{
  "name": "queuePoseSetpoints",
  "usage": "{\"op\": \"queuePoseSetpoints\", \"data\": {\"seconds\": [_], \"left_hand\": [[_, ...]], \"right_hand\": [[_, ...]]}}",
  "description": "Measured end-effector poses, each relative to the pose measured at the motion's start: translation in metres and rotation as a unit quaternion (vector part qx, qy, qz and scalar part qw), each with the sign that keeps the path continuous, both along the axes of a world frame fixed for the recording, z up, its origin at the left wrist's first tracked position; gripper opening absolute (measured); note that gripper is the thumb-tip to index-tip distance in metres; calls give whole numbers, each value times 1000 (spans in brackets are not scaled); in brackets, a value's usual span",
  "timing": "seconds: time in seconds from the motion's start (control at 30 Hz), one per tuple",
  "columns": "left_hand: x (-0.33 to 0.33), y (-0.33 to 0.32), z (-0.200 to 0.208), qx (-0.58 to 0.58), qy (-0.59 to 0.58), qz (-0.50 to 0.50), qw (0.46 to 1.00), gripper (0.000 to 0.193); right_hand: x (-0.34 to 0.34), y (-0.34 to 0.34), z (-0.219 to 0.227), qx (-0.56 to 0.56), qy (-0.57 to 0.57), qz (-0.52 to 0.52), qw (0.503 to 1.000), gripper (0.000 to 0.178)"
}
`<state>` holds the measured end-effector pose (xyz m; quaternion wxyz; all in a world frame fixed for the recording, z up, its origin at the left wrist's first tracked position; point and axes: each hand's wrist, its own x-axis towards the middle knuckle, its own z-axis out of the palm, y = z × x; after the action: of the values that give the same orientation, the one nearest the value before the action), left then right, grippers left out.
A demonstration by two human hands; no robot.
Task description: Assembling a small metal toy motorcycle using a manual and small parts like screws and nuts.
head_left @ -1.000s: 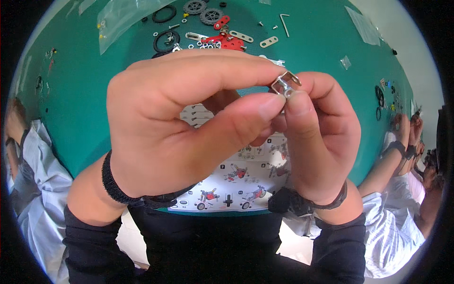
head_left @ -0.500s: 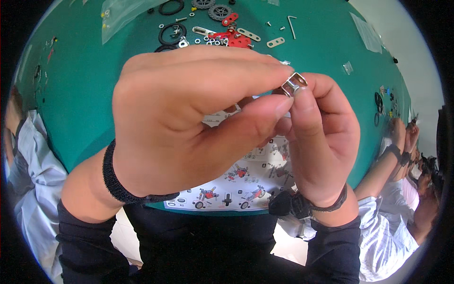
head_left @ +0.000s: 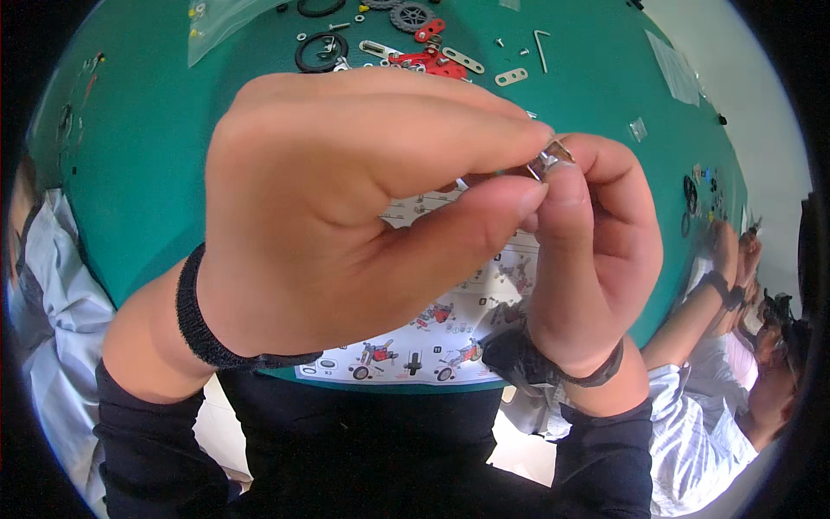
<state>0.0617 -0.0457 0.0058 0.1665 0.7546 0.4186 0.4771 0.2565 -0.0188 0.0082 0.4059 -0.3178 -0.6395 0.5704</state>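
At the left rim of the view a person's pale grey sleeve (head_left: 47,285) hung beside the green tabletop (head_left: 147,173). Your left hand (head_left: 346,208) was raised close to the camera, above the near edge of the tabletop, its fingers curled tight and its thumb and forefinger pinched together at their tips. Between those tips and the fingertips of your right hand (head_left: 588,251) you held a small metal bracket (head_left: 548,160): a shiny, silver-coloured piece, bent at an angle, with most of it hidden by your fingers, so its full shape could not be told. Your right hand's thumb and forefinger were closed narrowly on the same piece from the right, the other fingers folded in behind. Both wrists wore dark bands over black sleeves.

Under your hands, at the near edge of the tabletop, lay a printed instruction sheet (head_left: 432,337) with small coloured drawings of vehicles. Toward the far edge lay a black rubber tyre (head_left: 321,52), a red metal part (head_left: 430,62), perforated metal strips (head_left: 510,77) and a hex key (head_left: 542,48). At the right edge of the tabletop another person's forearms (head_left: 709,303) reached over it, near small black rings (head_left: 690,190).
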Motion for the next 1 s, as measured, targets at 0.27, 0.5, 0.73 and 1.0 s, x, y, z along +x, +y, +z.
{"op": "queuePoseSetpoints", "data": {"seconds": [0.27,0.5,0.73,1.0], "left_hand": [[4,-1,2,6,-16,9,1000,26],[15,-9,-9,-138,-223,-20,965,22],[33,-19,-18,-249,-443,1,861,21],[23,-16,-6,-331,-446,-4,831,22]], "right_hand": [[1,2,1,2,26,10,1000,15],[2,6,-1,59,2,-2,998,10],[0,6,-1,79,-16,-25,996,10],[0,7,0,74,-19,-16,997,10]]}}
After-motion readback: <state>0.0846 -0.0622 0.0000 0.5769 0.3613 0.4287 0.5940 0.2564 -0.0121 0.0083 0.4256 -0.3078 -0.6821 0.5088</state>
